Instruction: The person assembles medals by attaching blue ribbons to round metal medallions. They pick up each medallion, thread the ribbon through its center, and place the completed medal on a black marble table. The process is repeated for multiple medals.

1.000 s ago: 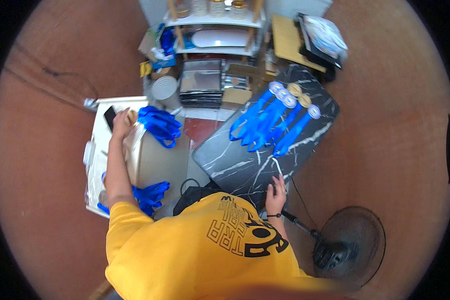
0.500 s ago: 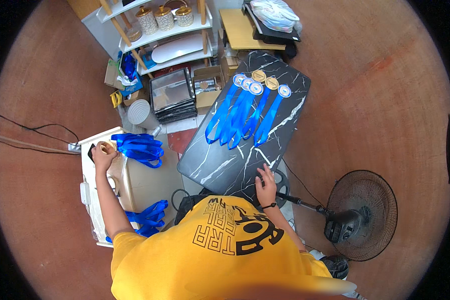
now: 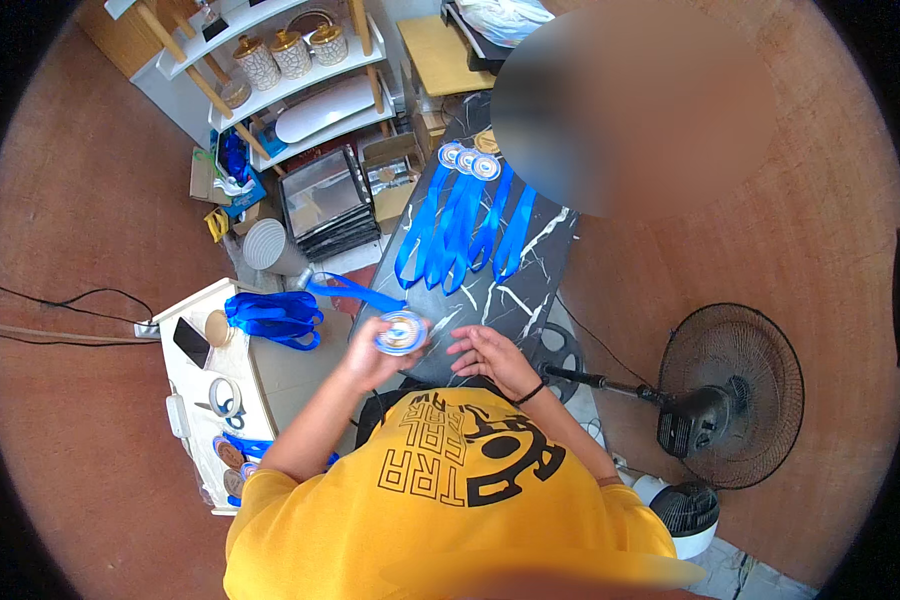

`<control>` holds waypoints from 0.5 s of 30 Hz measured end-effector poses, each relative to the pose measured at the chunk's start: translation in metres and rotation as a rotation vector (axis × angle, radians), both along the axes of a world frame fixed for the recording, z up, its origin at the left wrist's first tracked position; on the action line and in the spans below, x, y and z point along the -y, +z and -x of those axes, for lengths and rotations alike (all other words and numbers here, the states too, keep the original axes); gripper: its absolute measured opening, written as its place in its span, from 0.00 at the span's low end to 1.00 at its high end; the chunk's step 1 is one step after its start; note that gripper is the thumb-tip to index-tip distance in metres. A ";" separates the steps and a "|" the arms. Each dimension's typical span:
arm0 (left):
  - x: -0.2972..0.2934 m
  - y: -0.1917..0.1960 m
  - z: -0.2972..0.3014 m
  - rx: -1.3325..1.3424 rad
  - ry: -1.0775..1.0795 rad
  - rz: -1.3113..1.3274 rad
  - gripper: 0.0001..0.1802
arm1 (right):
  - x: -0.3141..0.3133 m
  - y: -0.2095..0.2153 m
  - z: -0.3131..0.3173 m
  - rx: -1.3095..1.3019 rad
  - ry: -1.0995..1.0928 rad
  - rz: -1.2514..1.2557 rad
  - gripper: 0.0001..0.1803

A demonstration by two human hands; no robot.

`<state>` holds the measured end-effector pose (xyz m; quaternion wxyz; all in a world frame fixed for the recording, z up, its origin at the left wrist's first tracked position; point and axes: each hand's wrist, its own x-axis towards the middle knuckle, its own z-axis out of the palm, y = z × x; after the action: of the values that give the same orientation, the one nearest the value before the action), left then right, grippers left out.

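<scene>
My left hand (image 3: 370,357) grips a medal (image 3: 402,332) by its edge over the near end of the black marble-patterned table (image 3: 425,325). Its round face has a blue and white rim, and its blue ribbon (image 3: 355,290) trails off to the left. Just right of the medal, my right hand (image 3: 494,360) is open and apart from it, fingers loosely spread. Farther up the table lies a row of medals (image 3: 467,160) with blue ribbons (image 3: 455,235) stretched toward me. A large blurred patch hides the table's far right part.
A cream cabinet (image 3: 255,375) at left bears a phone (image 3: 191,342), a tape roll (image 3: 225,397), scissors, a gold medal pile (image 3: 218,328) with bundled ribbons (image 3: 273,320), and more medals (image 3: 230,455). Right stands a black fan (image 3: 730,395). Shelves (image 3: 300,95) and stacked trays (image 3: 332,205) stand behind.
My left hand has come from the cabinet's medal pile to the table, bringing a medal with its ribbon. My right hand has shifted left toward it. A blurred patch now covers the upper right.
</scene>
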<state>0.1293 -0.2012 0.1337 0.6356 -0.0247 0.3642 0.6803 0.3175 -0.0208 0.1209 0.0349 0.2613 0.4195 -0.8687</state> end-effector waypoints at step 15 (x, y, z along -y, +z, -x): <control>-0.049 0.039 0.015 -1.168 -0.126 -0.237 0.25 | -0.021 0.065 -0.001 -0.214 -0.285 -0.267 0.13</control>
<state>0.1142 -0.1525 0.1726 0.3678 0.4459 0.5756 0.5784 0.3185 0.0002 0.1859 -0.1679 0.2263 0.4910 -0.8243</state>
